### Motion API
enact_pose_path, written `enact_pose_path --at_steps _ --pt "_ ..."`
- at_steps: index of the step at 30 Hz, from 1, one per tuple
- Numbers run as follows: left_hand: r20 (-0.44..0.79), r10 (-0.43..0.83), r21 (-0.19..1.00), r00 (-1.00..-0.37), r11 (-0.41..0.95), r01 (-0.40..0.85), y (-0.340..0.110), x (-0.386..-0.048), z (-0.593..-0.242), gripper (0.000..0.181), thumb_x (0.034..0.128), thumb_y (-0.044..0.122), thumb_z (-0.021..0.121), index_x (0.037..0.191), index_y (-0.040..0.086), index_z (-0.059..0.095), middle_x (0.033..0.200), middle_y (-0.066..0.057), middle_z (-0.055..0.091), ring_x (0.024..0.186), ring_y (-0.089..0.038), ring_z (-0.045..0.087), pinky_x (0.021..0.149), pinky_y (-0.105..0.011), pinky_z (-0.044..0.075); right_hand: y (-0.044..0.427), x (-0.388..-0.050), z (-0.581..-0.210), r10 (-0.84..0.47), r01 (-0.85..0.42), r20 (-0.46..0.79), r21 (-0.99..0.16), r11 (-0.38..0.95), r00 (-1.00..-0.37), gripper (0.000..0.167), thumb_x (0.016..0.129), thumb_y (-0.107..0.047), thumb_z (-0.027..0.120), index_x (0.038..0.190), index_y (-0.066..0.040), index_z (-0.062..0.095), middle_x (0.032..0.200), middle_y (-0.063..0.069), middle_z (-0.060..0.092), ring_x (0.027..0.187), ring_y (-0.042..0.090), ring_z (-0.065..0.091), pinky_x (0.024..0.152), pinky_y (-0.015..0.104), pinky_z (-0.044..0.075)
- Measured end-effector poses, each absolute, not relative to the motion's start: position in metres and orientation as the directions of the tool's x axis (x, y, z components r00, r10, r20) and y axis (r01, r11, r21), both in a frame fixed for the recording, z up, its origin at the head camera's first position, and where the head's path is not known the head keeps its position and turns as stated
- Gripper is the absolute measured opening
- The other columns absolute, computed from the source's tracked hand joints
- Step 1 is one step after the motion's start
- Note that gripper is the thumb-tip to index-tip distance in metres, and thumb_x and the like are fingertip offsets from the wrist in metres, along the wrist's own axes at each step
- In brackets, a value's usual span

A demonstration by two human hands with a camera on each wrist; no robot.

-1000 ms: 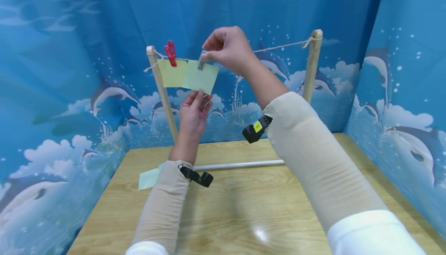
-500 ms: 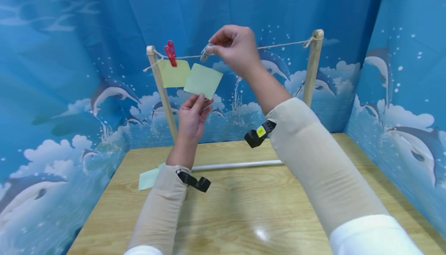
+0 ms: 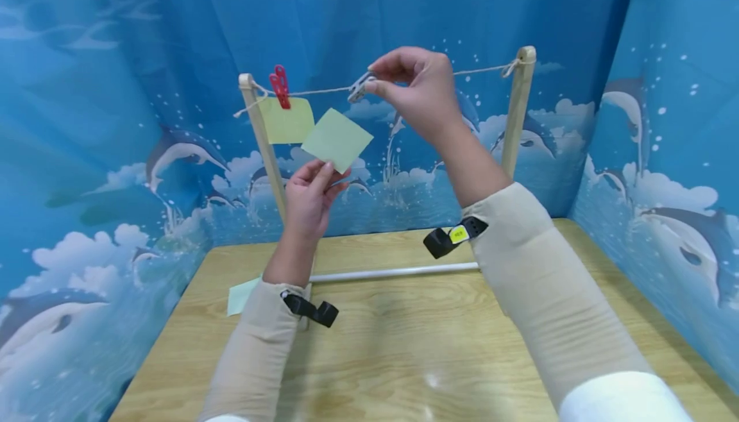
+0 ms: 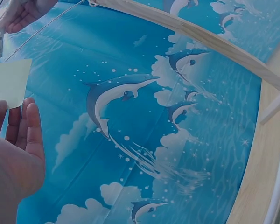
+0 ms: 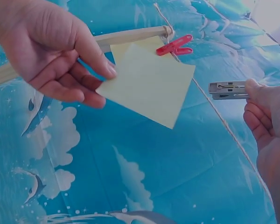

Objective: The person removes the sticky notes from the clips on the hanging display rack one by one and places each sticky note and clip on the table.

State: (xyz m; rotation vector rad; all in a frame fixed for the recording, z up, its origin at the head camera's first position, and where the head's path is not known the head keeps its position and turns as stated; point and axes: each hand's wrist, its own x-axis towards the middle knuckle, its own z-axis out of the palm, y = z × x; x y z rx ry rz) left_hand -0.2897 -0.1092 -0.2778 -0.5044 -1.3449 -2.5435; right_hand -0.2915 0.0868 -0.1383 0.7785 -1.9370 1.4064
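Observation:
My left hand pinches the lower corner of a pale green paper square, which is tilted below the string. Between thumb and fingers, my right hand holds a grey clothespin close to the string, apart from the paper. In the right wrist view the clothespin points toward the string, and the paper partly covers a yellow sheet. That yellow paper square hangs at the string's left end under a red clothespin.
A left wooden post and a right wooden post hold up the string. A white rod runs low across the wooden table. Another pale green paper lies on the table beside the left forearm. A dolphin-print curtain surrounds the table.
The grey clothespin has come off the pale green paper and moved right with my right hand. My left hand has lowered slightly, and the paper has tilted further, away from the string.

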Motion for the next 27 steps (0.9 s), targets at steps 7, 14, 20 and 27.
enact_pose_path --at_steps 7,14,20,27 --pt "0.423 -0.026 0.764 -0.906 -0.527 0.372 -0.114 -0.287 -0.278 0.013 0.0947 0.010 0.064 0.103 0.007 0.073 0.099 -0.011 0.071 0.085 -0.021 0.072 0.077 -0.034 0.059 0.104 -0.288 -0.151 -0.094 -0.689 0.699 -0.658 0.305 -0.709 0.025 0.087 -0.019 0.075 0.107 -0.004 0.071 0.098 0.006 0.069 0.092 0.013 0.066 0.085 0.024 0.054" --pt "0.430 -0.044 0.772 -0.902 -0.501 0.392 -0.119 -0.284 -0.278 0.010 0.0928 0.008 0.066 0.099 0.007 0.074 0.091 -0.010 0.072 0.079 -0.022 0.072 0.070 -0.029 0.060 0.113 -0.284 -0.172 -0.133 -0.634 0.629 -0.705 0.317 -0.766 0.031 0.086 -0.023 0.076 0.111 -0.006 0.068 0.098 0.006 0.066 0.090 0.014 0.065 0.083 0.024 0.055" --pt "0.427 -0.064 0.800 -0.902 -0.438 0.410 -0.123 -0.278 -0.276 0.012 0.0927 0.005 0.066 0.098 0.010 0.075 0.089 -0.007 0.071 0.074 -0.018 0.071 0.066 -0.025 0.059 0.120 -0.282 -0.186 -0.153 -0.638 0.621 -0.727 0.253 -0.769 0.031 0.086 -0.017 0.076 0.111 -0.004 0.065 0.098 0.008 0.064 0.089 0.017 0.064 0.084 0.025 0.055" --pt "0.426 -0.080 0.821 -0.901 -0.385 0.422 -0.128 -0.272 -0.277 0.014 0.0915 0.005 0.067 0.100 0.011 0.077 0.088 -0.007 0.072 0.069 -0.015 0.069 0.062 -0.023 0.058 0.127 -0.281 -0.199 -0.172 -0.665 0.643 -0.730 0.159 -0.747 0.028 0.087 -0.007 0.074 0.111 0.001 0.063 0.102 0.011 0.063 0.091 0.021 0.063 0.083 0.025 0.055"
